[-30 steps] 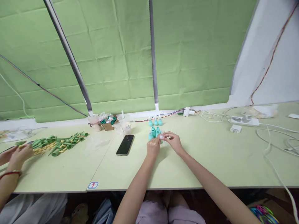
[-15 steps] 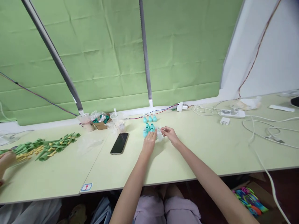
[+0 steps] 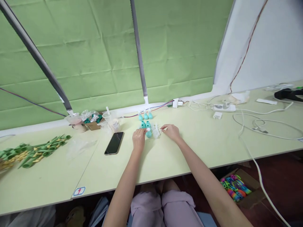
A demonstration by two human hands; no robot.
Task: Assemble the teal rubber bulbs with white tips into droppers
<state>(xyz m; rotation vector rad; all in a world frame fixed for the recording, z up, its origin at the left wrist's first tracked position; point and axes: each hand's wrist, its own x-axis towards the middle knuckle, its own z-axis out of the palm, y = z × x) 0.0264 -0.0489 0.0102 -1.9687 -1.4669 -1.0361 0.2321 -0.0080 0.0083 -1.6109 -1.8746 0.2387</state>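
My left hand (image 3: 139, 138) is closed, fingertips pinched at the white top of a small turquoise bottle (image 3: 148, 134). Just behind it stand several open-necked turquoise bottles (image 3: 143, 125), and farther back is a row of three turquoise bottles (image 3: 145, 116) with clear tops. To the right of the bottles lies a cluster of translucent white pieces (image 3: 156, 131). My right hand (image 3: 171, 131) is at the right edge of this cluster, thumb and forefinger pinched together; whatever is between them is too small to make out.
A black phone (image 3: 114, 143) lies left of my left arm. Behind it are a lidded drink cup (image 3: 111, 122), another cup (image 3: 76, 122) and a small cardboard box (image 3: 94, 125). Green and yellow parts (image 3: 35, 153) cover the far left. A power strip (image 3: 222, 108) and white cables are at right.
My left hand has shifted from over the turquoise bottles to their left side, showing a white-topped one at its fingertips. My view has swung right; another person's hand has left the left edge.
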